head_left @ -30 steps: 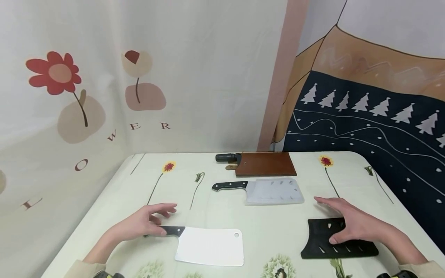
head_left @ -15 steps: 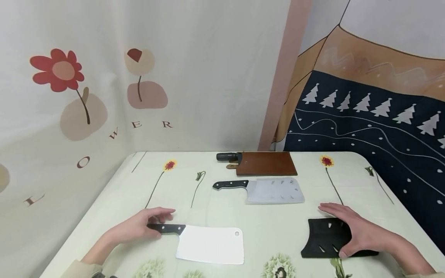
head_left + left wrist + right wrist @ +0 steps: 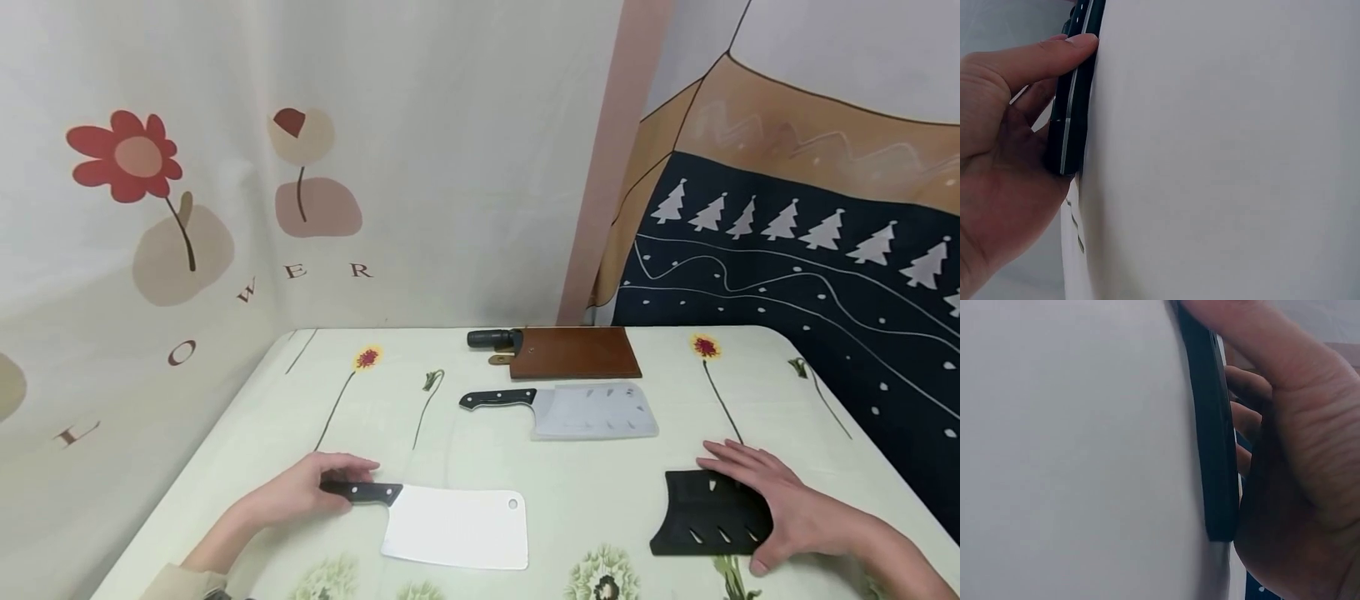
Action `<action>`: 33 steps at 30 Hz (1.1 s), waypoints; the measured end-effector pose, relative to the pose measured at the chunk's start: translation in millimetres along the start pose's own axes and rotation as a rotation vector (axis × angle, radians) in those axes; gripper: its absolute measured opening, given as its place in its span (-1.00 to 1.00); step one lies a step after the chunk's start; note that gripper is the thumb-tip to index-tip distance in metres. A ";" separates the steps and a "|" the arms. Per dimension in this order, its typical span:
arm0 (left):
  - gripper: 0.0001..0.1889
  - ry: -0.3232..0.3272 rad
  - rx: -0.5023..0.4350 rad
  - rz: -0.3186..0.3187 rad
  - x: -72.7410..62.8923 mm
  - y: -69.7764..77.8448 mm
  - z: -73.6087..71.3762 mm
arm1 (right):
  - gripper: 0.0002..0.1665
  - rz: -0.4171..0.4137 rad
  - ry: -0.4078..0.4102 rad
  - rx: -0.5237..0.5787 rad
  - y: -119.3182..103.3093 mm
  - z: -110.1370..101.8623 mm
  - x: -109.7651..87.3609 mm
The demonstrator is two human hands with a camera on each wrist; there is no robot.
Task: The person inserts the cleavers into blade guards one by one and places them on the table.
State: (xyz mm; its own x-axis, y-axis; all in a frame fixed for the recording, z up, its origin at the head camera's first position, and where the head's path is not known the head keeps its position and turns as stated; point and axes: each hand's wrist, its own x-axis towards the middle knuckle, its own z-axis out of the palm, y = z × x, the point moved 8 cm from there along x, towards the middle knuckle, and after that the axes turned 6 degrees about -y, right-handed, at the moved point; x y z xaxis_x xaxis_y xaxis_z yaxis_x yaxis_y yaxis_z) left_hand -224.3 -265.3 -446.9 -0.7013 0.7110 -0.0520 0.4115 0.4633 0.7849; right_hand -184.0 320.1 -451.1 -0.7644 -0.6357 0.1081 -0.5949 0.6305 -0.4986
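A white-bladed cleaver [image 3: 457, 529] with a black riveted handle lies at the front left of the table. My left hand [image 3: 296, 490] holds that handle [image 3: 1069, 140], thumb on the near side and fingers behind it. At the front right lies a flat black blade sheath [image 3: 708, 517] with small slots. My right hand [image 3: 798, 517] straddles its right end, fingers spread past the far edge and thumb by the near edge. In the right wrist view, the sheath [image 3: 1213, 444] shows edge-on beside the thumb, with the other fingers [image 3: 1244, 384] partly hidden behind it.
Beyond the hands lies another cleaver with a black handle [image 3: 498, 399], its blade inside a translucent cover [image 3: 596, 412]. Farther back, a third knife's dark handle [image 3: 491, 339] sticks out of a brown sheath [image 3: 577, 354]. Printed curtains [image 3: 450, 167] hang behind the flower-patterned table [image 3: 465, 462].
My left hand has settled lower around the cleaver's handle. My right hand has slid right across the black sheath to its right end, thumb off its face. The cleaver and sheath lie nearly unmoved.
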 end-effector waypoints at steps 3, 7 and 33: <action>-0.53 0.005 -0.008 -0.025 0.8 -2.5 0.1 | 0.34 0.008 0.008 -0.011 0.0 1.6 -1.8; -0.57 0.000 -0.002 -0.054 1.9 -3.4 -0.2 | 0.27 0.018 0.000 0.007 1.3 4.2 -2.2; -0.56 -0.111 -0.142 -0.034 -1.3 -1.4 -9.9 | 0.30 0.140 0.064 -0.168 -3.3 -5.5 6.8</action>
State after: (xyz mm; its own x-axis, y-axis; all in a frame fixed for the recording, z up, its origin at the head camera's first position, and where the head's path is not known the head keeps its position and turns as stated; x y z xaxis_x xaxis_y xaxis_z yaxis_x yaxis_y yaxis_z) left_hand -229.7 -272.1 -441.8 -0.6414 0.7540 -0.1418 0.2968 0.4143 0.8604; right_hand -188.6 316.1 -444.1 -0.8534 -0.5105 0.1050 -0.5109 0.7795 -0.3625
